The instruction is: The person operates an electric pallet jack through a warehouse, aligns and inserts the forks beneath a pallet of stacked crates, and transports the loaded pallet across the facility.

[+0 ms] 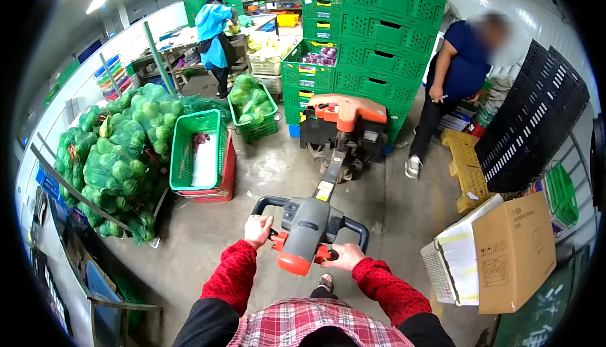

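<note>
My left hand (257,229) is closed around the left grip of an electric pallet jack's handle (310,221), beside a red control. My right hand (343,257) is closed on the right side of the same handle, its thumb side by another red control. The grey handle head has a red-orange end pointing toward me. A shaft runs from it to the pallet jack's orange and black body (346,117). Just beyond the body rises a tall stack of green plastic crates (385,60); the forks are hidden.
Net bags of cabbages (117,164) are heaped at left, near nested green and red baskets (203,186). A person in navy (459,57) stands right, by a yellow pallet (466,173) and black panels (533,120). A cardboard box (514,252) sits lower right. Another person in blue (214,28) works behind.
</note>
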Available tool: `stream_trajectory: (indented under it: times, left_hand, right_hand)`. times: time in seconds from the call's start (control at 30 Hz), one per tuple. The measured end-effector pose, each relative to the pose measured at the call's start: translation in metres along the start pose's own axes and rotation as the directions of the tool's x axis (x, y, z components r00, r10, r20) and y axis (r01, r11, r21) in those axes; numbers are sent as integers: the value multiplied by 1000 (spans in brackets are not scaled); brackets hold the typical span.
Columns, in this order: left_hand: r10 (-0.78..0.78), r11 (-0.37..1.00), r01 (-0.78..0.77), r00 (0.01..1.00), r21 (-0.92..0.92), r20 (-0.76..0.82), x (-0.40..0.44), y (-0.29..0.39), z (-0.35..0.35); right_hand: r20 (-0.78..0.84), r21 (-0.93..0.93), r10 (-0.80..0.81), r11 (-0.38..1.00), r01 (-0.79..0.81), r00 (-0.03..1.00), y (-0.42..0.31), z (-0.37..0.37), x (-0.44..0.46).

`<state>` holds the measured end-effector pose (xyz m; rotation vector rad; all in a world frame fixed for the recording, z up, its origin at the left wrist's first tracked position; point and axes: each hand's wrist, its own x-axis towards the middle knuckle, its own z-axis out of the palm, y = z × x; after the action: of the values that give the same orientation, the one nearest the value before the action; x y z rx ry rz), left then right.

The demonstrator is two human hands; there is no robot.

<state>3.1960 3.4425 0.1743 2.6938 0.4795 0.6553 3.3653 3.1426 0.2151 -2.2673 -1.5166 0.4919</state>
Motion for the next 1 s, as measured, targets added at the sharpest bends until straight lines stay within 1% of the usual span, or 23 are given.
stream_trajectory:
  times: [0.03, 0.1, 0.17, 0.2, 0.23, 0.3, 0.33, 0.37, 0.43, 0.5, 0.6, 0.7, 0.73, 0.77, 0.83, 0.87, 0.9, 0.97, 1.0]
  left_hand:
    - [24, 1000, -24, 1000, 20, 1, -7, 9, -7]
    - [-11, 1000, 11, 1000, -11, 0, -22, 15, -15]
    - [-68, 994, 65, 997, -89, -36, -41, 15, -6]
    - [-59, 992, 48, 994, -118, -93, -48, 18, -8]
    - [-72, 990, 60, 993, -124, -94, -57, 20, -8]
    - [-50, 991, 37, 993, -126, -103, -73, 23, -9]
    - [-51, 995, 46, 997, -93, -49, -80, 20, -8]
    - [-58, 994, 53, 997, -96, -47, -92, 20, -10]
    - [-36, 992, 23, 993, -124, -108, -108, 23, -12]
    - [-38, 991, 23, 993, -131, -115, -124, 23, -18]
    - [-17, 998, 12, 997, -66, -70, -150, 15, -29]
    - [-20, 997, 15, 998, -71, -63, -173, 18, -37]
    - [-15, 998, 13, 999, -58, -39, -180, 17, -43]
    - [-14, 999, 13, 999, -49, -31, -186, 15, -49]
    - [-39, 999, 39, 999, -35, 21, -202, 16, -54]
    - [51, 997, -53, 998, 59, 36, -212, 8, -54]
    - [55, 996, -57, 998, 62, 34, -216, 9, -58]
    - [-49, 996, 50, 999, -76, 24, -227, 11, -64]
    - [-69, 993, 71, 997, -98, 27, -232, 13, -65]
  right_hand:
    - [-15, -4, -17, 1000, 17, 1000, -1, 5, -7]
    - [-56, -11, -44, 999, 44, 997, -6, 18, -19]
    - [15, -40, 7, 999, -6, 1000, -7, 28, -32]
    - [9, -48, 4, 999, -3, 1000, -11, 33, -38]
    - [22, -53, 1, 999, 0, 1000, -15, 37, -45]
    - [16, -44, 6, 999, -6, 1000, -22, 44, -59]
    - [6, -43, 5, 999, -4, 1000, -27, 47, -64]
    - [14, -44, 5, 999, -4, 1000, -34, 53, -73]
    - [17, -7, 27, 1000, -27, 1000, -47, 59, -85]
    - [40, 19, 41, 999, -42, 998, -59, 66, -96]
    - [34, 11, 55, 998, -55, 998, -78, 87, -107]
    - [74, -24, 74, 997, -73, 994, -94, 94, -123]
    - [-10, 10, 30, 1000, -29, 1000, -99, 102, -127]
    - [-11, 22, 28, 999, -28, 1000, -104, 108, -130]
    - [-29, -12, 30, 999, -31, 999, -116, 114, -143]
    - [-17, 11, 35, 999, -35, 999, -122, 119, -147]
    - [-23, 11, 34, 999, -34, 999, -128, 121, -151]
    - [18, 6, 62, 998, -62, 998, -138, 125, -157]
    - [39, 29, 74, 997, -75, 997, -142, 125, -161]
